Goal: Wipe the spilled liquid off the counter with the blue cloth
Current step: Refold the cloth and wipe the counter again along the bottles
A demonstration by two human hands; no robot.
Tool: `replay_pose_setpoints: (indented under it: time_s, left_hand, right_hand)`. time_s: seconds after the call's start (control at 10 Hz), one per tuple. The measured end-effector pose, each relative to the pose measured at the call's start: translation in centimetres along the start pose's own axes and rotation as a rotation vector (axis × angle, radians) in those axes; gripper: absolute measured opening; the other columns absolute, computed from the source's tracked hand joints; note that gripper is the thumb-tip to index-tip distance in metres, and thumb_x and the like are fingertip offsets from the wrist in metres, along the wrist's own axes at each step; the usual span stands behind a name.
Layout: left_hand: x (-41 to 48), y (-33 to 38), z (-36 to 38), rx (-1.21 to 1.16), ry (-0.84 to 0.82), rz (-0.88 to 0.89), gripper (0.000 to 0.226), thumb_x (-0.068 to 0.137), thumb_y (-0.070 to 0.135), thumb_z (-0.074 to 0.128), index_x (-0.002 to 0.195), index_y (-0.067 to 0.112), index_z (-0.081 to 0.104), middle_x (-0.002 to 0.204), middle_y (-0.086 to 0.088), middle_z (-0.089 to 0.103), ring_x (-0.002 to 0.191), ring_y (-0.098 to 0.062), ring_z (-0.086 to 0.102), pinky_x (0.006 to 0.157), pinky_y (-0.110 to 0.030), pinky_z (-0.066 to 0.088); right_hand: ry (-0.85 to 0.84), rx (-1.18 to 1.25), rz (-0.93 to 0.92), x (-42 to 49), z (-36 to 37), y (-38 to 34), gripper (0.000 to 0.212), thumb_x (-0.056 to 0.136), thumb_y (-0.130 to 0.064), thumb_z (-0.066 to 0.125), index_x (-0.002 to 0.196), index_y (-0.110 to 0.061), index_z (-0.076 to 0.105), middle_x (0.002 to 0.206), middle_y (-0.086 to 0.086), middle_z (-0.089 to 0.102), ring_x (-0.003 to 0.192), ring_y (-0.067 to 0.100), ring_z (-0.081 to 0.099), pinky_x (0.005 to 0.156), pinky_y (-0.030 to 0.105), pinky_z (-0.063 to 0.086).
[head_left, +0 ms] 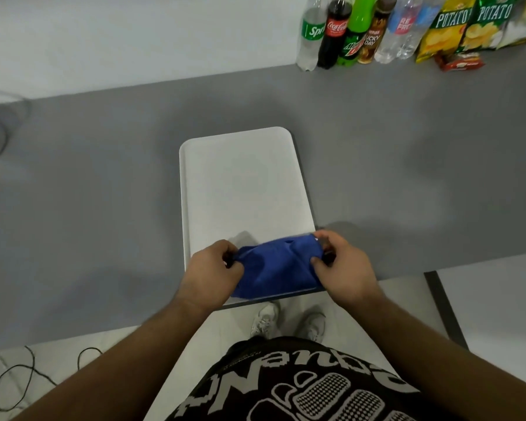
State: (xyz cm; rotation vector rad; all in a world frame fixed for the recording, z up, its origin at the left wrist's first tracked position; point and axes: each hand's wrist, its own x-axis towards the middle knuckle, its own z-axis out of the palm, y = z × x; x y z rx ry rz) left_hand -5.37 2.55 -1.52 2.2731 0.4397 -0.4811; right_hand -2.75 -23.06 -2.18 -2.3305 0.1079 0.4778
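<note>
**At the near edge of the surface: cloth bunched, spill nowhere plain**

At the near edge of the grey surface (73, 192), both hands pinch the blue cloth (275, 265): the left hand (214, 268) grips its left end, the right hand (343, 265) its right end, fingers curled closed. The cloth sags between them over the near end of a white tray (240, 183).

The likely trouble is this: wiped while crumpled, the cloth may smear liquid rather than lift it, and a hard push could slide the tray.

No spilled liquid is clearly visible; grey patches beyond the tray look like shadows, though I cannot tell. Farther back stand bottles (353, 31) and crisp packets (468, 25), cut off at the top.
</note>
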Motion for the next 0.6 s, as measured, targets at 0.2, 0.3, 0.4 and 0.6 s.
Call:
replay_pose_setpoints:
  time_s: [0.2,0.3,0.4,0.6]
  left_hand:
    - [-0.4,-0.6,0.9,0.376,0.088,0.436,0.031,0.092,0.03,0.063,0.124,0.028,0.061,0.122,0.008,0.062,0.111,-0.017,0.058,0.09,-0.035,0.056]
    - [-0.9,-0.8,1.8,0.567,-0.05,0.564,0.029,0.094,0.036,0.058,0.122,0.031,0.065,0.121,0.009,0.064,0.112,-0.018,0.057,0.094,-0.033,0.051]
    - [-0.3,-0.6,1.7,0.574,-0.055,0.562,0.028,0.092,0.036,0.058,0.118,0.032,0.067,0.118,0.01,0.063,0.111,-0.017,0.057,0.096,-0.033,0.048]
    - [1.5,2.2,1.2,0.513,-0.011,0.674,0.021,0.094,0.046,0.057,0.101,0.035,0.073,0.097,0.016,0.071,0.085,-0.009,0.063,0.083,-0.028,0.049]
  right_hand:
    - [0.099,-0.254,-0.136,-1.3,0.2,0.7,0.032,0.095,-0.027,0.065,0.126,-0.031,0.058,0.117,-0.009,0.057,0.103,0.009,0.051,0.095,0.029,0.048]
    - [0.043,-0.368,-0.213,-2.0,0.7,0.7,0.018,0.097,-0.031,0.06,0.114,-0.032,0.062,0.11,-0.011,0.057,0.097,0.007,0.048,0.085,0.022,0.041]
    - [0.031,-0.398,-0.213,-2.3,1.1,0.6,0.016,0.098,-0.032,0.059,0.112,-0.031,0.065,0.111,-0.01,0.06,0.101,0.01,0.053,0.085,0.021,0.04]
    - [0.105,-0.319,-0.156,-2.5,-0.4,1.0,0.018,0.098,-0.036,0.058,0.112,-0.035,0.069,0.111,-0.013,0.065,0.096,0.005,0.053,0.081,0.018,0.038]
